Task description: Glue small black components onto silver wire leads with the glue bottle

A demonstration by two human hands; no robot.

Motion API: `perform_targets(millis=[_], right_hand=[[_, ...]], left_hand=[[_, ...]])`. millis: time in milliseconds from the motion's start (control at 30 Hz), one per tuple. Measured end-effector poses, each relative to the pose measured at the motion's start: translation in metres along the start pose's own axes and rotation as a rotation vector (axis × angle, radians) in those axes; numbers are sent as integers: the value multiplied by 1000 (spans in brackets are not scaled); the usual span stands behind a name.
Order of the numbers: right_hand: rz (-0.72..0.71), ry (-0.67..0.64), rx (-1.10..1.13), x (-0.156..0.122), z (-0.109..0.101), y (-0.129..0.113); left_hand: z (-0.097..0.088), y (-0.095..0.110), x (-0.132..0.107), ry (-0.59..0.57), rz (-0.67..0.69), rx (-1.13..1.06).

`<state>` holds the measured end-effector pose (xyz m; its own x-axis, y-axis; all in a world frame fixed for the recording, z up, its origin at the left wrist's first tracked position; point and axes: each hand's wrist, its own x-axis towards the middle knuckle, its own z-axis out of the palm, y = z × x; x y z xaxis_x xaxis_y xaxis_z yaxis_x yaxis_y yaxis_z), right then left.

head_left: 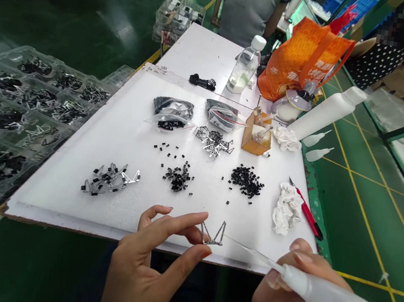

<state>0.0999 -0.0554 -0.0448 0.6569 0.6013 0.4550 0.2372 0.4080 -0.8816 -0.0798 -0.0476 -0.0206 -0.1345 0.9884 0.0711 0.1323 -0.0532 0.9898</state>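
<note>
Here at left: clear plastic trays (17,108) filled with black-and-silver parts lie beside a white foam board (60,199), with more stacked trays (176,19) on the far side of it.

Left hand (151,262): thumb and forefinger pinch a small angular metal part (211,234) by its edge, other fingers curled loosely behind, over the near edge of the board.

Held part: up in the air above that near edge, between the two hands, not resting on the board.

Mid-board: a heap of assembled metal-and-black pieces (111,179) lies near left; scattered black bits (178,175) and a denser black pile (246,181) sit to its right.

Board's far side: two foil bags (173,108) (221,115), a tangle of metal frames (213,142) and a small cardboard holder (257,137).

Far table: a water bottle (245,65) and an orange bag (304,59) stand near a co-worker in a grey shirt (251,3), who faces away.

Right hand (302,293): fingers wrap a white squeeze bottle (332,299), its fine needle tip (247,249) reaching to the metal part; contact cannot be told.

Far right: a crumpled white cloth (288,208) and a red-handled craft knife (306,211) lie at the board's right edge, below a large white bottle (329,113).
</note>
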Motion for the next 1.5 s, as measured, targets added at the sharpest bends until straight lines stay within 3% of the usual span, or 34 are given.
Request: perform_targets(millis=[933, 1233, 1500], right_hand=[[-13, -17, -10, 2, 8, -7], [-17, 14, 32, 5, -1, 10], [-2, -36, 13, 4, 5, -2]], left_hand=[[-2, 0, -1, 19, 0, 2], [-1, 0, 0, 13, -24, -18], [-2, -2, 2, 6, -24, -15]])
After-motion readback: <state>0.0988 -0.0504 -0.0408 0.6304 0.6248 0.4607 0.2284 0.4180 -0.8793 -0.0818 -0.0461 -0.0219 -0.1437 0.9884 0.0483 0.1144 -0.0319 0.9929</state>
